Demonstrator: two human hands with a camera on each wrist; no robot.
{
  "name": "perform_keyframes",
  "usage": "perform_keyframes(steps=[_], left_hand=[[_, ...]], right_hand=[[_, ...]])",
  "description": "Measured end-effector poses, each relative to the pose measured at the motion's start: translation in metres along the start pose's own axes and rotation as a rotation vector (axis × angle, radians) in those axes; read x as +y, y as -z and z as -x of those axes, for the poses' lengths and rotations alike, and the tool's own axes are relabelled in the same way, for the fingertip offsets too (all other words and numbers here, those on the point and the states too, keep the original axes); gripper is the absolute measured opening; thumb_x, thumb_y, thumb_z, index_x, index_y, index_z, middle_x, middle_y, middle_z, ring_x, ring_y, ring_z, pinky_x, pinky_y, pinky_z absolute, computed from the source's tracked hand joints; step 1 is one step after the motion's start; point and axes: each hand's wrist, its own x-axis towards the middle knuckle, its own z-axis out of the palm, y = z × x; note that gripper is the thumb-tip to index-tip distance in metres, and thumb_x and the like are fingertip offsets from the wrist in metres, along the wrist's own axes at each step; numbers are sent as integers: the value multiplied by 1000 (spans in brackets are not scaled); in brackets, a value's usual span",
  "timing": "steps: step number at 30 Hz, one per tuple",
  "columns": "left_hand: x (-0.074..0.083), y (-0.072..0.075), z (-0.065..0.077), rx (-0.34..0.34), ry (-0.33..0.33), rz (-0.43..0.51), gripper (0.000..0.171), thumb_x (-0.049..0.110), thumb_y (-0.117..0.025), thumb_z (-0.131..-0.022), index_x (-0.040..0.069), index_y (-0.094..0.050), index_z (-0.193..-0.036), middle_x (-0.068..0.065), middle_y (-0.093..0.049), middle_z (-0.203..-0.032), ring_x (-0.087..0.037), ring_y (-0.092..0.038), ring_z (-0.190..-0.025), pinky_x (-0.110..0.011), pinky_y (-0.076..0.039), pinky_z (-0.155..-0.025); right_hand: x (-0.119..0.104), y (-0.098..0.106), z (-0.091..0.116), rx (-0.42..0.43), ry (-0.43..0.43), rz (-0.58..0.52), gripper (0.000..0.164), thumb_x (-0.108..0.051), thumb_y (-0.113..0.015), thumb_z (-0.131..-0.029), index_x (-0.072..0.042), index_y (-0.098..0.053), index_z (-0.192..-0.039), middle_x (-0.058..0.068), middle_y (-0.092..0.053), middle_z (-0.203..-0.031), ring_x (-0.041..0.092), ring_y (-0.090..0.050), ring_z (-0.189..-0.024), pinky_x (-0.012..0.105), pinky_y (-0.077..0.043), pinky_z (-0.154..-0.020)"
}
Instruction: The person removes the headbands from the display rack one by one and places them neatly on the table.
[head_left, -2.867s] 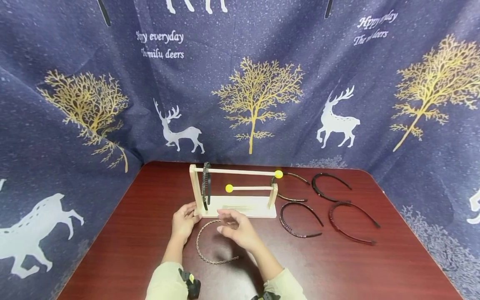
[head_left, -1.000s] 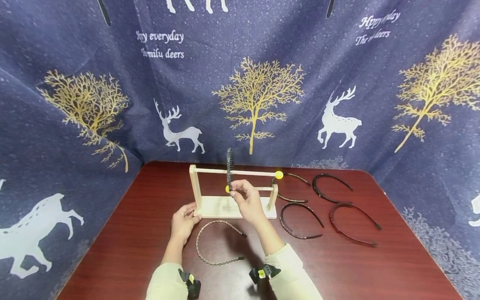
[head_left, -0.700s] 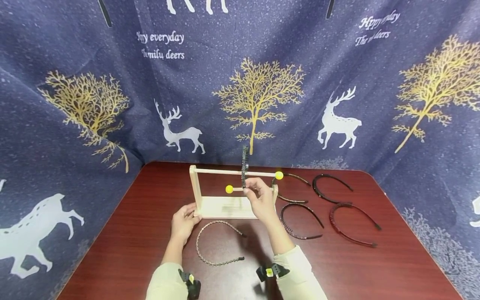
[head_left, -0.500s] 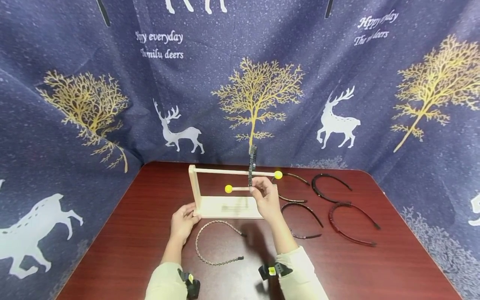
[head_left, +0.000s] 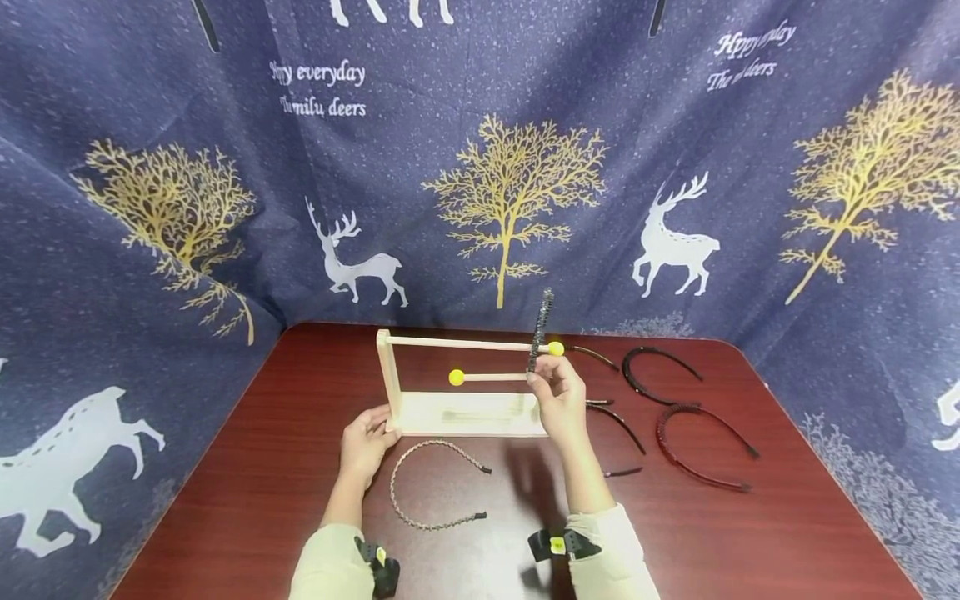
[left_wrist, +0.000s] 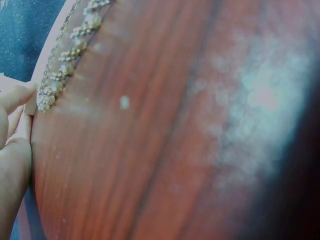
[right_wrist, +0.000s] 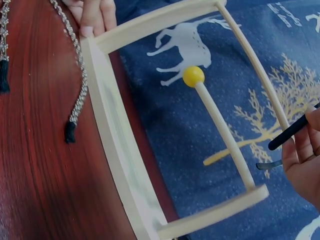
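Note:
A pale wooden headband stand (head_left: 427,414) has two rods, each tipped with a yellow ball. At its left end my left hand (head_left: 365,446) grips the base, thumb in front. My right hand (head_left: 562,404) pinches the lower end of a black toothed headband (head_left: 541,327), which stands up at the upper rod's right end, just left of the upper yellow ball (head_left: 556,348). In the right wrist view, both dark ends of the black headband (right_wrist: 287,134) show near the upper rod. A beaded headband (head_left: 393,487) lies on the table before the stand.
On the right of the dark red table (head_left: 720,550) lie a red headband (head_left: 667,446), a black one (head_left: 634,379) and a gold-toned one (head_left: 596,357). My right hand partly hides another dark headband (head_left: 628,431). A blue patterned cloth (head_left: 450,167) hangs behind.
The black headband hung near the upper rod's left end; my right hand took hold of it and moved it rightward along the rod to the ball end. My left hand stayed at the base.

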Motion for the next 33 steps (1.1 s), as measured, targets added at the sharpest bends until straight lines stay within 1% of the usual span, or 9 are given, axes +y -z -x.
perform_keyframes(steps=[3,6,10,14,17,21,26,33], left_hand=[[0,0,0,-1,-1,-6,48,-17,-66,-72,-8,-56,-118,-26,-57,-117,-31,-50,-116,-23,-42,-95],[0,1,-1,3,7,-7,48,-17,-67,-72,-7,-57,-118,-25,-58,-117,-29,-51,-116,-20,-43,-94],[-1,1,-1,0,13,-7,48,-16,-67,-72,-6,-57,-118,-24,-58,-117,-26,-51,-115,-17,-43,-92],[-2,2,-1,-13,11,-3,49,-17,-67,-72,-6,-56,-118,-25,-57,-117,-26,-51,-115,-16,-42,-92],[-1,2,-1,-18,12,-3,49,-17,-67,-72,-7,-56,-119,-25,-57,-117,-26,-51,-115,-17,-42,-93],[0,2,-1,-18,16,-8,49,-16,-67,-72,-6,-56,-119,-25,-57,-118,-27,-50,-116,-18,-43,-93],[-1,1,0,-18,22,-12,48,-15,-67,-73,-5,-56,-119,-25,-57,-118,-28,-50,-116,-18,-43,-93],[-2,1,-1,-16,21,-16,48,-16,-67,-73,-4,-57,-119,-24,-58,-117,-27,-51,-116,-19,-43,-93]], right_hand=[[7,8,1,29,-32,-22,13,23,-51,-80,18,-49,-92,15,-53,-81,16,-54,-76,18,-49,-66],[14,15,2,57,-51,-31,14,21,-53,-81,17,-51,-94,13,-52,-82,15,-53,-76,18,-48,-65],[14,24,5,82,-21,-21,12,21,-54,-81,17,-50,-92,10,-51,-81,13,-52,-76,18,-47,-65],[5,30,10,107,-7,-19,12,25,-51,-79,19,-48,-89,8,-50,-78,12,-50,-73,16,-46,-61],[6,37,14,118,13,-43,12,25,-51,-79,19,-47,-89,5,-50,-77,10,-50,-72,15,-45,-60],[13,47,22,123,36,-50,12,22,-54,-79,19,-48,-89,2,-52,-77,10,-51,-73,16,-46,-63],[9,56,31,138,16,-6,12,21,-55,-79,18,-48,-88,2,-53,-78,11,-52,-75,17,-46,-66],[4,62,52,116,-19,-24,12,24,-53,-77,17,-47,-86,3,-57,-80,10,-55,-76,17,-48,-66]])
